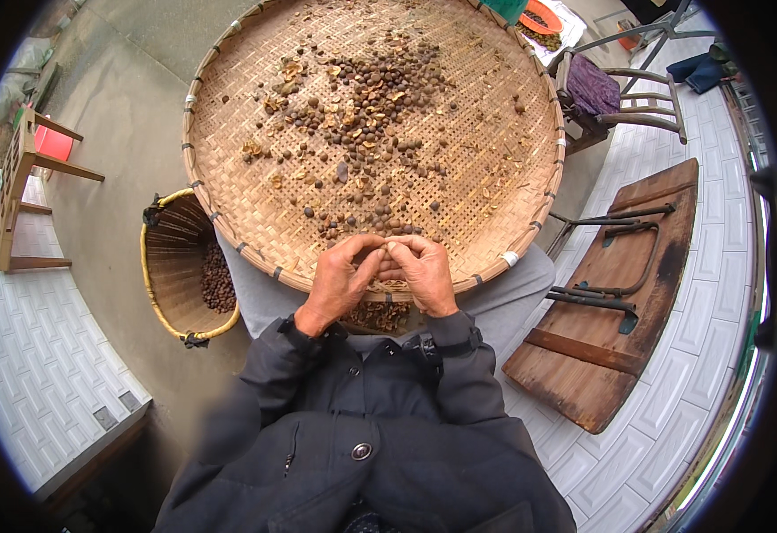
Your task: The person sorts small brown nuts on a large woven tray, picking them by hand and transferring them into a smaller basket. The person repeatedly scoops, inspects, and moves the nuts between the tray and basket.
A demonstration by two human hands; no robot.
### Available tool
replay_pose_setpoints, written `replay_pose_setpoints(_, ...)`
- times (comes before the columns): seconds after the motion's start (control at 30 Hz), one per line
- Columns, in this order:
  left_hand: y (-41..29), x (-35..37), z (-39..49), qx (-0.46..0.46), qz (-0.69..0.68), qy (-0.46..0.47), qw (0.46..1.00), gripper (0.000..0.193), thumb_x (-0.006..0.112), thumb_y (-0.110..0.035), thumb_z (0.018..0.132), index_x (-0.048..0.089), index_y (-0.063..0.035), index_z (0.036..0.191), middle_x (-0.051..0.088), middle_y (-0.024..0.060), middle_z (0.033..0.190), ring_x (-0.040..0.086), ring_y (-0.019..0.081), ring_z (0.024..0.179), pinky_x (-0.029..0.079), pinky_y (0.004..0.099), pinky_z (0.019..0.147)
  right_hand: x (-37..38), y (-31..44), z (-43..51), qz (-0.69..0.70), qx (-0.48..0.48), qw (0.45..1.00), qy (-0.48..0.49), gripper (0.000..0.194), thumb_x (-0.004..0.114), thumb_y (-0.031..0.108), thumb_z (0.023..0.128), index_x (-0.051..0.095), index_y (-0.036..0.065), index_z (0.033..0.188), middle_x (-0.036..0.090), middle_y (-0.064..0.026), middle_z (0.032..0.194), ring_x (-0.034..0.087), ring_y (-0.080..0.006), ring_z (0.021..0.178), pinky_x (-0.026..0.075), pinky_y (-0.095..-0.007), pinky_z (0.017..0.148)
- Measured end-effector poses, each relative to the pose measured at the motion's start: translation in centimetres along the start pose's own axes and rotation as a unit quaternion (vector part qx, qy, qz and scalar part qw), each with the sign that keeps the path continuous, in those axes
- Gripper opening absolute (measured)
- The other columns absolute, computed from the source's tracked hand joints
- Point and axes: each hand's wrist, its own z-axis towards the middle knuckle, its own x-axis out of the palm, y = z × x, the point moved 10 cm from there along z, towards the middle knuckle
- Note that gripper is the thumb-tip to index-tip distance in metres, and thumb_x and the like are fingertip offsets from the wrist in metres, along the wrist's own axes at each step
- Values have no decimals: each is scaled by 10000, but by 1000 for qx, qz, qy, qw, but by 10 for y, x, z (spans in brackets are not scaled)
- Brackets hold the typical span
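My left hand (344, 270) and my right hand (423, 268) meet over the near rim of a round woven bamboo tray (242, 193). Thumbs and fingertips are pinched together around a small nut, which the fingers almost wholly cover. Just beyond the fingertips lie loose brown nuts (383, 212). A larger heap of dark nuts (388, 93), mixed with split yellowish husks (329, 114), spreads over the tray's far half. Below the near rim, between my knees, a pile of husk pieces (378, 316) is partly hidden by the tray and my wrists.
At left stands a bamboo basket (170, 280) with brown nuts (218, 283) inside. A wooden stool (19, 193) and a pink bucket (53, 142) are farther left. A folded wooden table (621, 293) leans at right, below a chair (635, 100) with purple cloth (591, 85). An orange basket (543, 16) sits beyond.
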Motion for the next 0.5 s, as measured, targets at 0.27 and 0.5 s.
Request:
replay_pose_setpoints(0.27, -1, 0, -1, 34, 28, -8, 999, 149, 724, -51, 997, 741, -9, 1140, 768, 150, 956, 759, 232, 828, 587, 328, 728, -2, 4, 2, -55, -15, 998, -13, 203, 678, 77, 1014, 729, -81, 1130, 773, -120, 941, 756, -157, 791, 659, -297, 715)
replay_pose_setpoints(0.5, 22, 4, -1, -89, -109, 7, 990, 134, 730, -48, 1014, 744, 23, 1127, 766, 64, 918, 695, 98, 838, 571, 275, 748, -3, -2, 3, -10, -27, 1000, -10, 191, 693, 77, 1011, 732, -63, 1135, 769, -110, 945, 748, -147, 792, 661, -299, 730)
